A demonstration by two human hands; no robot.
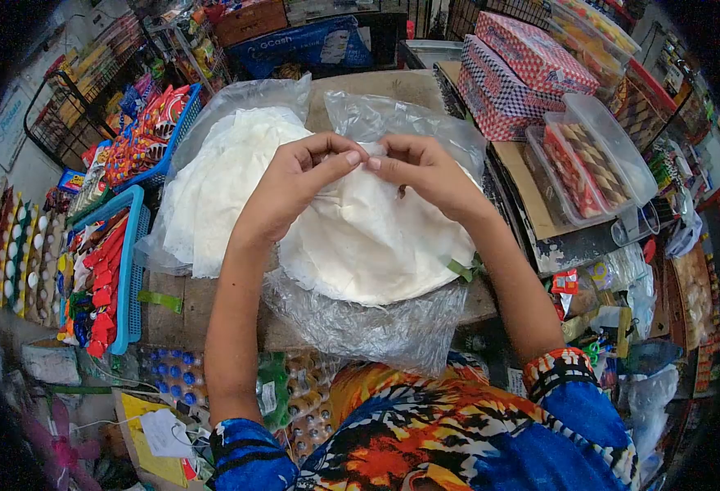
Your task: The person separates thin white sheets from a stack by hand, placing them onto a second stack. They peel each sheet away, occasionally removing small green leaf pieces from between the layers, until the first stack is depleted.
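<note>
Two piles of thin, round, off-white sheets that look like spring roll wrappers lie on clear plastic on the table. My left hand [299, 180] and my right hand [429, 172] meet at the far side of the right pile. Thumbs and fingers of both pinch the edge of the top spring roll wrapper [376, 245], which is wrinkled and partly lifted there. Beside my left forearm spreads the left pile of wrappers [221, 188]. A crumpled plastic bag [368, 327] shows under the right pile's near edge. My fingertips partly hide the pinched edge.
Blue baskets [135, 270] of snack packets and trays of eggs [33, 254] stand at left. Checkered boxes [515, 74] and a clear plastic container [593, 164] are at right. Green strips [161, 301] lie on the brown table [188, 327]. Bottles [176, 376] stand below its front edge.
</note>
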